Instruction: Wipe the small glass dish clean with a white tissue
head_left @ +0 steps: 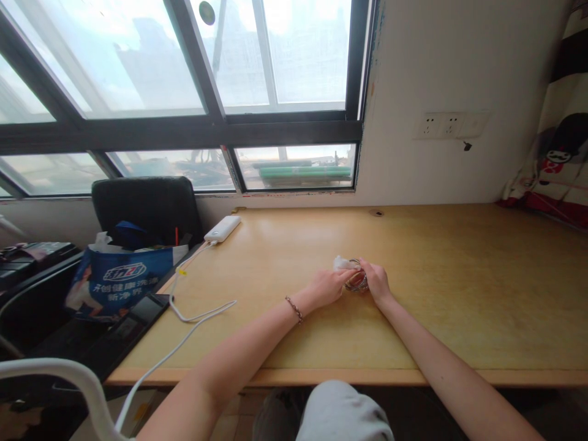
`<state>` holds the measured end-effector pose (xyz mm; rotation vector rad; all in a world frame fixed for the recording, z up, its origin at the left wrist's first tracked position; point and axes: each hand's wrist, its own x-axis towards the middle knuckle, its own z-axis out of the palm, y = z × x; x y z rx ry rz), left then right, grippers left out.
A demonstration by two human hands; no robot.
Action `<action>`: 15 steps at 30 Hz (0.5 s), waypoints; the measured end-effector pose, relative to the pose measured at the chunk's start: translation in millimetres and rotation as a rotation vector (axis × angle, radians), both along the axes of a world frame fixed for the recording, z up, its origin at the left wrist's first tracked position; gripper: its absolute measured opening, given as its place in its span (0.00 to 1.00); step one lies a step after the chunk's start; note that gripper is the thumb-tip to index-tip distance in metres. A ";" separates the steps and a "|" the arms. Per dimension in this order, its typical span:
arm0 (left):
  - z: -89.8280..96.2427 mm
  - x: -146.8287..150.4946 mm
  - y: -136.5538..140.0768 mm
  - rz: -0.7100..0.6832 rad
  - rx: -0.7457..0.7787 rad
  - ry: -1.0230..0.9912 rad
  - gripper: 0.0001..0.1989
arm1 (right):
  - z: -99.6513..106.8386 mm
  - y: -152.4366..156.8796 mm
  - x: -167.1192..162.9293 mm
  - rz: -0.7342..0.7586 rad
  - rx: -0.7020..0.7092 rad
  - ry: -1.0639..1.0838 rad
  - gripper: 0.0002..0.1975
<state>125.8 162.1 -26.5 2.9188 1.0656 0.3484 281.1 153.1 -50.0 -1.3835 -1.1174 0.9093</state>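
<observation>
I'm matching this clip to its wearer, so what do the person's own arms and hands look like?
Both forearms are bare, with no sleeve in view. The left hand wears no glove, and a dark, chain-like bracelet circles that wrist. The right hand is also gloveless, its wrist without a band. Any rings are too small to tell.

Coil (356, 286): metallic-looking, shiny
White wad (340, 263): crumpled; paper or plastic, unclear
Tabletop (285, 245): smooth wood-look, faintly glossy
Power bank (223, 229): smooth plastic
Trousers (342, 410): matt cloth
</observation>
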 end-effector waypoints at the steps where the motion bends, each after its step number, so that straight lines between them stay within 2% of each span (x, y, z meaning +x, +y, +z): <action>1: 0.4 0.3 -0.2 0.002 -0.005 -0.002 0.30 | -0.2 0.0 0.1 0.011 0.002 -0.003 0.26; 9: 6.4 -0.4 -1.1 -0.031 -0.062 0.017 0.31 | 1.1 -0.7 0.9 0.017 0.004 -0.030 0.26; 15: 2.4 -0.8 -0.5 -0.146 -0.156 -0.039 0.27 | -5.6 5.2 5.5 -0.118 0.025 -0.073 0.26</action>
